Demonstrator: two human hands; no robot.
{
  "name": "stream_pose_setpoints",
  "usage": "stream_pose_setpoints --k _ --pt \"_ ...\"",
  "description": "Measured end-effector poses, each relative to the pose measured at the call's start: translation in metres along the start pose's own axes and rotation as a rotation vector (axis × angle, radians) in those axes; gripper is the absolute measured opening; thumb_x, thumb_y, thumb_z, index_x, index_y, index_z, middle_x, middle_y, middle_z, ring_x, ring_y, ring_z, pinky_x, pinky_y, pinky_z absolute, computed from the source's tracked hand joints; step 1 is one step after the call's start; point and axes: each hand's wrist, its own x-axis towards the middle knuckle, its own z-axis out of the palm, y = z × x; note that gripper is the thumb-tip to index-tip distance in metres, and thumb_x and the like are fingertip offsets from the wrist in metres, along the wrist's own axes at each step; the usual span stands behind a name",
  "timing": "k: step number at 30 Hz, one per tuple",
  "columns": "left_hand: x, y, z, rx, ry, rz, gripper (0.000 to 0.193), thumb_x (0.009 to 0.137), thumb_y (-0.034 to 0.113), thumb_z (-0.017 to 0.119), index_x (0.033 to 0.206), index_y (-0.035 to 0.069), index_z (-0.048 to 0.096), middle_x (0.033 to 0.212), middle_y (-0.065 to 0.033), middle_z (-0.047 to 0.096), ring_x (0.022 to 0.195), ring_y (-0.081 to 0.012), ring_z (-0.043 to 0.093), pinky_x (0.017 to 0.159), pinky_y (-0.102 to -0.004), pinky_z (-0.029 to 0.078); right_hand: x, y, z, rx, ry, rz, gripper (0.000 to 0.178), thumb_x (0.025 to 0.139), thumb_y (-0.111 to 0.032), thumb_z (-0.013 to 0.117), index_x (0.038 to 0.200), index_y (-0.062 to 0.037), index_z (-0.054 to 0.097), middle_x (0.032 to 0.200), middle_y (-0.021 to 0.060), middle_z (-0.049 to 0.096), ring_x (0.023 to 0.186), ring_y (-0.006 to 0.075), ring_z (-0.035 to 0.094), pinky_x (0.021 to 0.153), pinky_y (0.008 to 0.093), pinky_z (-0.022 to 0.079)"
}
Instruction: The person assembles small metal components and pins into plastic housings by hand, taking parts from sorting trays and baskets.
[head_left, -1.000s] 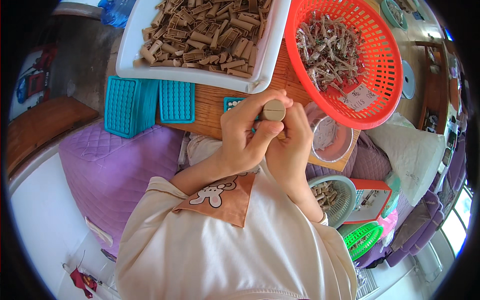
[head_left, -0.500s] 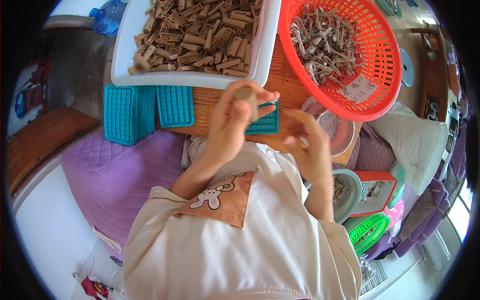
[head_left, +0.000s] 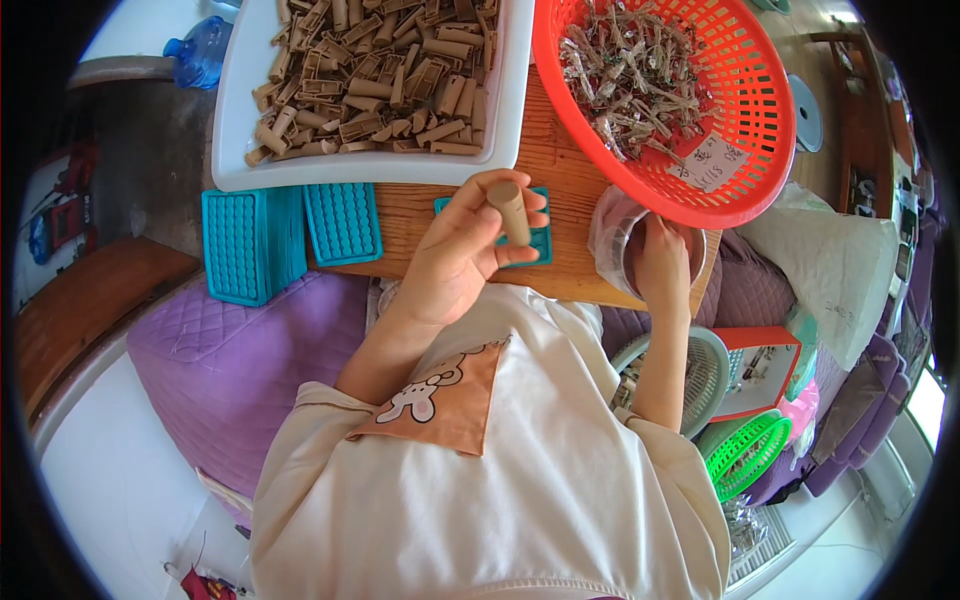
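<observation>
Between the fingers of my left hand [head_left: 445, 255] stands a brown plastic cylinder [head_left: 511, 212], tilted a little, over the front part of the wooden table. Partly behind that hand lies a teal ridged tray [head_left: 538, 243]. My right hand [head_left: 662, 255] reaches down into a round tub [head_left: 612, 238] lined with clear plastic at the table's right front edge. Its fingers are hidden inside the tub, so what they touch does not show. Beyond my left hand, a white bin [head_left: 370, 172] holds many loose brown plastic pieces [head_left: 375, 95].
A red basket [head_left: 765, 150] of small clear-wrapped bundles stands at the far right. Stacked teal trays [head_left: 250, 245] and another teal tray [head_left: 343, 222] sit on the left. Right of my body are a grey basket [head_left: 708, 375], a red-edged box [head_left: 765, 372] and a green basket [head_left: 745, 455].
My right hand has moved right and down into the tub. My left hand stays near the same place, still holding the brown cylinder. The whole view has shifted slightly.
</observation>
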Motion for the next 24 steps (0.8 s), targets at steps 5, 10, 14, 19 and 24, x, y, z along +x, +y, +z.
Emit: stream_pose_setpoints --k 5,10,14,19,24 --pt "-0.001 -0.002 -0.003 -0.228 -0.033 -0.097 0.031 0.087 0.016 0.043 0.116 0.007 0.039 0.109 -0.0088 0.047 0.105 -0.0227 0.049 0.066 -0.0274 0.053 0.001 0.0 0.0 -0.01 -0.013 0.051 0.027 0.068 0.001 0.052 0.095 0.0 0.049 0.079 0.0201 0.058 0.07 0.0371 0.056 0.062 0.0435 0.045" --pt "0.001 0.0 -0.002 -0.497 -0.062 -0.216 0.029 0.087 0.017 0.043 0.114 0.006 0.04 0.109 -0.01 0.047 0.103 -0.0257 0.05 0.057 -0.0225 0.055 -0.015 -0.001 -0.024 0.357 0.129 0.004 0.015 0.07 0.002 0.052 0.084 -0.0005 0.053 0.069 0.0121 0.057 0.055 0.0228 0.057 0.053 0.031 0.046" --pt "0.004 0.001 0.003 -0.794 0.05 -0.424 0.029 0.087 0.023 0.044 0.108 0.003 0.045 0.105 -0.0086 0.051 0.102 -0.0228 0.051 0.055 -0.0178 0.055 -0.02 -0.02 -0.049 0.625 0.054 0.24 0.006 0.073 0.002 0.051 0.078 -0.0005 0.052 0.067 0.0032 0.053 0.056 0.0049 0.05 0.045 0.02 0.04" --pt "0.005 -0.002 0.005 -0.894 0.037 -0.49 0.03 0.086 0.026 0.046 0.106 0.002 0.046 0.104 -0.0077 0.052 0.101 -0.0185 0.051 0.055 -0.0163 0.054 -0.015 -0.044 -0.058 1.007 0.11 0.2 0.006 0.077 0.001 0.051 0.082 -0.0011 0.051 0.071 0.0009 0.052 0.056 0.0029 0.047 0.046 0.0167 0.038" --pt "0.005 -0.003 0.007 -0.888 0.043 -0.516 0.033 0.089 0.028 0.038 0.109 0.002 0.044 0.107 -0.0099 0.052 0.094 -0.0223 0.056 0.053 -0.0202 0.055 -0.004 -0.077 -0.055 1.231 0.018 0.051 0.004 0.079 0.001 0.05 0.082 0.0007 0.049 0.072 0.0019 0.052 0.061 0.0049 0.052 0.049 0.0164 0.039"
